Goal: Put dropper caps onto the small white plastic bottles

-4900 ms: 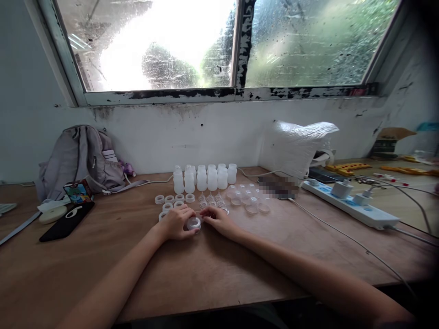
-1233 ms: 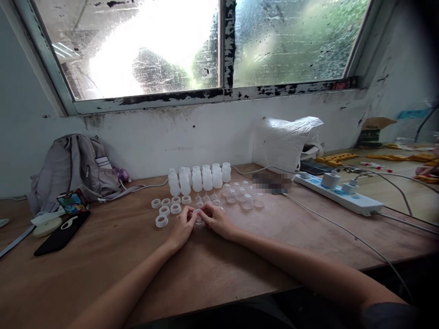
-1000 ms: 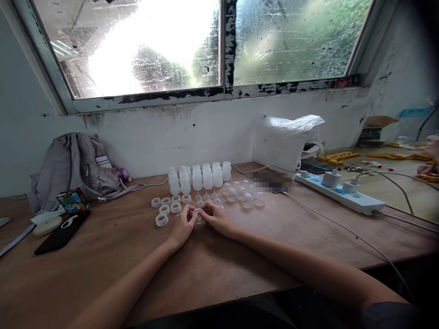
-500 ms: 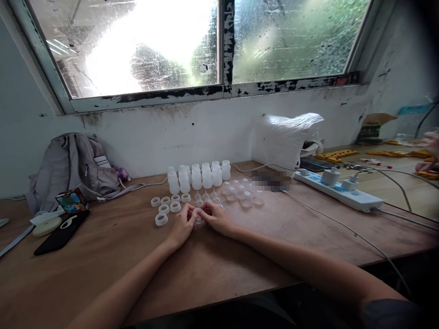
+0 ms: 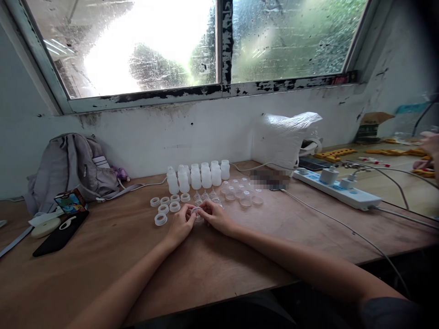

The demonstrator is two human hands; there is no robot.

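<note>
My left hand [image 5: 181,224] and my right hand [image 5: 216,217] meet above the tabletop, fingertips pinching a translucent bottle collar ring [image 5: 196,209] from both sides. Beneath the fingers shows a clear part, perhaps a nipple, mostly hidden. Left of my left hand lie several loose collar rings [image 5: 161,219] in rows. Just beyond my right hand stand several clear bottle nipples [image 5: 205,194]. Clear domed caps [image 5: 245,199] sit farther right. Behind all these, frosted baby bottles [image 5: 195,176] stand upright in a line.
On the left are a grey backpack [image 5: 73,167], a black pouch [image 5: 61,234] and a small printed box [image 5: 70,201]. A white power strip [image 5: 338,189] with cables and a white plastic bag [image 5: 281,139] occupy the right. Another person's hand [image 5: 429,142] shows at the right edge.
Earlier my left hand held a clear round part while my right hand was beside it. Both hands have since come together on the collar ring. Over the last second they barely move.
</note>
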